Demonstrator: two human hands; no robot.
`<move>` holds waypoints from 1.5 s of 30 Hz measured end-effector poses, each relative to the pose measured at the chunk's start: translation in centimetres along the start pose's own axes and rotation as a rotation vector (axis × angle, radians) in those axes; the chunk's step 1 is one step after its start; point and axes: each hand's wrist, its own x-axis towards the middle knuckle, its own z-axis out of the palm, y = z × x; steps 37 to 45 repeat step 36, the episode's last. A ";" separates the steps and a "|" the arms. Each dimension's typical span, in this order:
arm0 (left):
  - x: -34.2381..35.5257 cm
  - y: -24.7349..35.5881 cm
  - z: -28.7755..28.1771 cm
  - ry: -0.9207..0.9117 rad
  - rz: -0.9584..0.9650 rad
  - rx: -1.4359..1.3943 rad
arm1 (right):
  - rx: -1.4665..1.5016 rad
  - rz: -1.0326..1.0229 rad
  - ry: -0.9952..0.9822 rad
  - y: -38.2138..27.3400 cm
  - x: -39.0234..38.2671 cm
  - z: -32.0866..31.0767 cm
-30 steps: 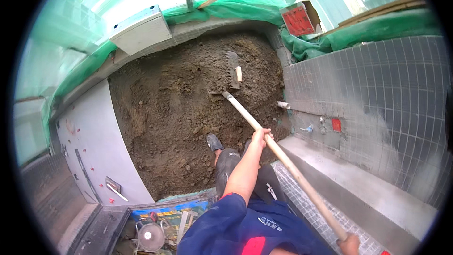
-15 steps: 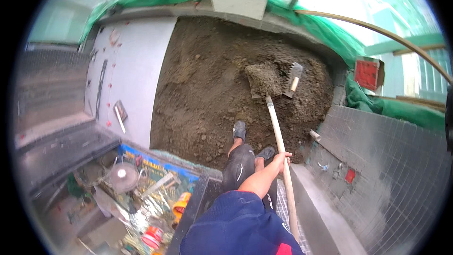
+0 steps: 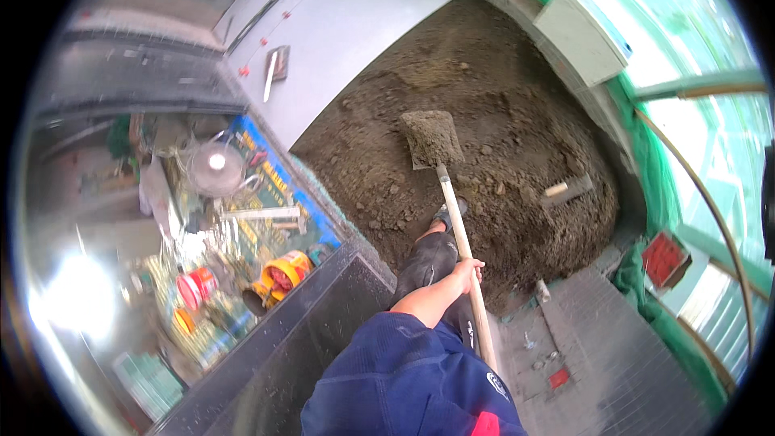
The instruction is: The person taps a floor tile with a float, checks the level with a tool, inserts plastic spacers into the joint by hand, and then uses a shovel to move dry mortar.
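Observation:
My left hand [image 3: 468, 273] is closed around the pale wooden handle of a shovel [image 3: 462, 230], about midway along it. The shovel's square blade carries a heap of grey-brown mortar [image 3: 434, 136] and is over the rough bed of the same damp mix [image 3: 492, 105]. The handle's rear end runs down past my blue shirt, out of sight. My right hand is not visible. On the bed, right of the shovel, lies a notched trowel [image 3: 569, 190] with a wooden grip. One of my shoes [image 3: 450, 214] stands on the mix, partly behind the handle.
A large pale slab [image 3: 347, 32] borders the bed at upper left, with a white-handled tool [image 3: 274, 74] on it. Lower left, a dark ledge [image 3: 311, 319] edges a cluttered area with buckets [image 3: 286, 272]. Green netting [image 3: 658, 169], a white box [image 3: 581, 36] and a tiled surface [image 3: 613, 355] lie rightward.
My view has turned, so the surroundings appear rotated clockwise. The loaded shovel blade has moved left, away from the trowel. My left hand keeps its hold on the handle.

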 end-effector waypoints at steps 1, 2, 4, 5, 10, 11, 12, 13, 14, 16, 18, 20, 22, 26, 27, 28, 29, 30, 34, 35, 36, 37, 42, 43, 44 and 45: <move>-0.2 0.3 -0.4 0.003 0.024 -0.021 | -0.032 -0.008 0.004 0.4 0.6 -0.9; -0.4 0.5 -0.9 0.014 0.047 -0.066 | -0.058 -0.014 0.008 0.7 1.2 -1.6; -0.5 0.6 -1.5 0.034 0.093 -0.158 | -0.116 -0.032 0.017 1.4 2.4 -3.0; -0.6 0.7 -1.8 0.046 0.123 -0.202 | -0.134 -0.041 0.023 1.6 3.1 -3.6; -1.1 2.3 -4.4 0.094 0.188 -0.358 | -0.193 -0.095 0.025 3.4 5.5 -5.4; -0.6 2.8 -5.3 0.094 0.212 -0.402 | -0.196 -0.127 0.030 3.7 6.3 -5.8; -0.1 3.2 -6.4 0.088 0.216 -0.428 | -0.209 -0.145 0.008 3.5 7.0 -6.3; 1.0 3.4 -8.3 0.114 0.279 -0.444 | -0.228 -0.163 -0.034 2.8 7.8 -7.1; 0.7 4.3 -7.6 0.236 0.339 -0.449 | -0.287 -0.002 -0.231 0.1 7.0 -9.0; 1.7 5.9 -11.3 0.301 0.404 -0.534 | -0.182 -0.258 -0.110 -3.0 7.8 -12.2; -0.4 7.8 -10.0 0.353 0.473 -0.479 | -0.067 -0.450 0.045 -5.5 8.1 -14.5; -1.2 9.6 -13.2 0.335 0.495 -0.582 | 0.034 -0.642 0.082 -10.0 8.1 -18.8; -2.7 11.8 -14.0 0.529 0.509 -0.459 | 0.027 -0.711 0.034 -14.3 6.7 -23.7; -7.8 10.6 -8.6 0.372 0.530 -0.412 | 0.020 -0.616 0.016 -12.1 6.1 -28.4; -7.3 8.9 -9.0 0.242 0.594 -0.420 | 0.061 -0.590 0.011 -9.2 6.3 -28.8; -9.2 7.4 -6.5 0.172 0.564 -0.379 | 0.202 -0.531 0.030 -6.0 4.9 -29.2; -12.1 5.6 -4.3 0.108 0.530 -0.333 | 0.345 -0.468 0.045 -3.1 3.2 -29.1; -12.6 3.9 -4.3 -0.004 0.512 -0.347 | 0.429 -0.486 0.146 -0.5 1.6 -28.1; -11.5 1.6 -2.3 -0.020 0.428 -0.377 | 0.312 -0.472 0.464 3.4 -8.7 -23.4; -11.3 1.1 -1.1 0.110 0.455 -0.342 | 0.254 -0.484 0.493 3.7 -10.1 -22.5; -11.2 0.6 1.1 0.081 0.456 -0.287 | 0.215 -0.571 0.608 5.9 -11.9 -20.2; -11.2 0.6 1.1 0.081 0.456 -0.287 | 0.215 -0.571 0.608 5.9 -11.9 -20.2; -11.2 0.6 1.1 0.081 0.456 -0.287 | 0.215 -0.571 0.608 5.9 -11.9 -20.2; -11.2 0.6 1.1 0.081 0.456 -0.287 | 0.215 -0.571 0.608 5.9 -11.9 -20.2; -11.2 0.6 1.1 0.081 0.456 -0.287 | 0.215 -0.571 0.608 5.9 -11.9 -20.2; -11.2 0.6 1.1 0.081 0.456 -0.287 | 0.215 -0.571 0.608 5.9 -11.9 -20.2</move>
